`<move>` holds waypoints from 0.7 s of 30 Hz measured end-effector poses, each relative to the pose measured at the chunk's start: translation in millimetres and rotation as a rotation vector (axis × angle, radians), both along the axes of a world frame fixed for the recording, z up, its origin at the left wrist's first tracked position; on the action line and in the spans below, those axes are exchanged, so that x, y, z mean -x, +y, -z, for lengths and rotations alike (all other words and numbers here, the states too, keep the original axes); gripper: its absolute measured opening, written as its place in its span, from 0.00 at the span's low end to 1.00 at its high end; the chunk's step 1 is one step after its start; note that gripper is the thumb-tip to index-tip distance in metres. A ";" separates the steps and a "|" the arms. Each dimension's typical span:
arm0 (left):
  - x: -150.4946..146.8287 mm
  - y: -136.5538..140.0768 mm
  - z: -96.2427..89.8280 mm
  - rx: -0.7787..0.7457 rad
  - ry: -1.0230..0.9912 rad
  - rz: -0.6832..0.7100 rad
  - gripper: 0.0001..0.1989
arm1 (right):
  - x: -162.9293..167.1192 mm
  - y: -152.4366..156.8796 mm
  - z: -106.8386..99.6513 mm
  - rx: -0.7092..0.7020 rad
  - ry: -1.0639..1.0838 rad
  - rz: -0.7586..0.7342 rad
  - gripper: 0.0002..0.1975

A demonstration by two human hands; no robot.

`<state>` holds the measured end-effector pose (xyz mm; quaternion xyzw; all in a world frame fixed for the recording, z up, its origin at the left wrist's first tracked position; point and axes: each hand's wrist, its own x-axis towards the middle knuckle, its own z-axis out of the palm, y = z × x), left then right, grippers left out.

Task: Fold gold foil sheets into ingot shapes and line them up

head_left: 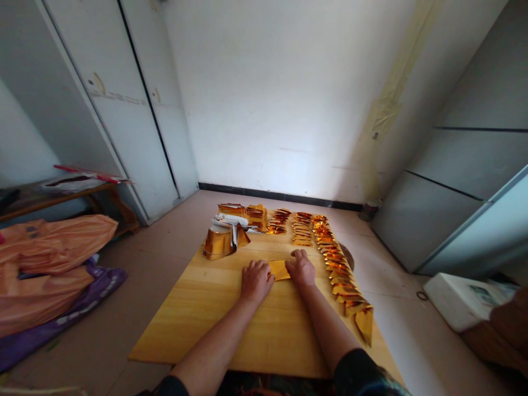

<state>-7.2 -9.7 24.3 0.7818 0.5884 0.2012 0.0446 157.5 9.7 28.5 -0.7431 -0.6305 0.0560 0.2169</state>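
A small rectangle of gold foil paper (280, 270) lies on the wooden table (206, 308) between my hands. My left hand (256, 279), its fingers curled, grips the left end. At the other end my right hand (302, 269) pinches the paper with bent fingers. A long row of folded gold foil pieces (336, 269) runs down the right side of the table. Two shorter rows of such pieces stand at the back. Curled gold sheets with white undersides (218, 242) are heaped at the back left, beside a stack of gold foil (256, 217).
Peach and purple plastic bags (53, 258) sit on the floor at left, near a low wooden bench (111, 203). A white wardrobe (124, 99) stands behind them. On the right are a grey fridge-like cabinet (449, 154) and a white foam box (457, 302).
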 end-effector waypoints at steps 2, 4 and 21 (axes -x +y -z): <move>-0.2 -0.2 -0.5 0.004 0.010 0.003 0.02 | 2.5 -3.5 0.1 -0.023 0.098 -0.020 0.07; -0.2 -0.4 -0.9 0.004 0.016 0.008 0.03 | 8.0 -9.2 1.5 -0.030 0.158 -0.064 0.05; 9.1 -7.0 -2.9 0.068 0.033 0.046 0.06 | 7.5 -19.4 20.1 -0.104 0.208 -0.120 0.08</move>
